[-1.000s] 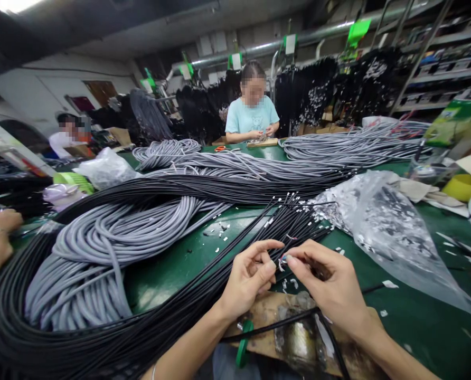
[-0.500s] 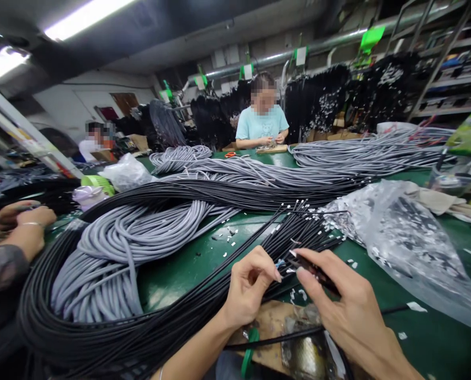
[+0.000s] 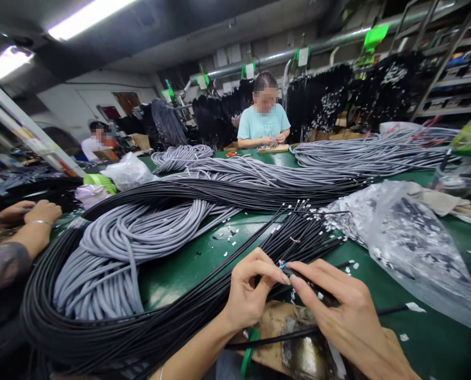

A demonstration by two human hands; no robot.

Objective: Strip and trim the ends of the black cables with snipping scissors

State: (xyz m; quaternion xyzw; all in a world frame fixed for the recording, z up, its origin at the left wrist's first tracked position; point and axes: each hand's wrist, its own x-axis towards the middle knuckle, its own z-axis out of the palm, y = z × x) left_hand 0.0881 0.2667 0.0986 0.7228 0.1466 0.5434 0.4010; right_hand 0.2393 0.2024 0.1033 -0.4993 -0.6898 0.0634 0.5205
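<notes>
The left hand (image 3: 247, 295) has thumb and forefinger pinched closed on the small blue wire tip (image 3: 283, 265). The right hand (image 3: 346, 311) is closed on the black cable (image 3: 312, 282) just behind that tip, above a worn board (image 3: 271, 316) at the near table edge. For good control, the right-hand grip is best kept close to the cable end and the tip held short, so that it does not bend away. The loose fan of black cable ends (image 3: 299, 232) lies just beyond the fingers, near a clear plastic bag (image 3: 410, 243) of small parts. Grey cable coils (image 3: 140, 237) cover much of the green table (image 3: 188, 264). A co-worker's hands (image 3: 33, 216) rest at the left edge. A person in a light blue shirt (image 3: 264, 124) sits at the far side, before racks of hanging cables (image 3: 326, 95).
</notes>
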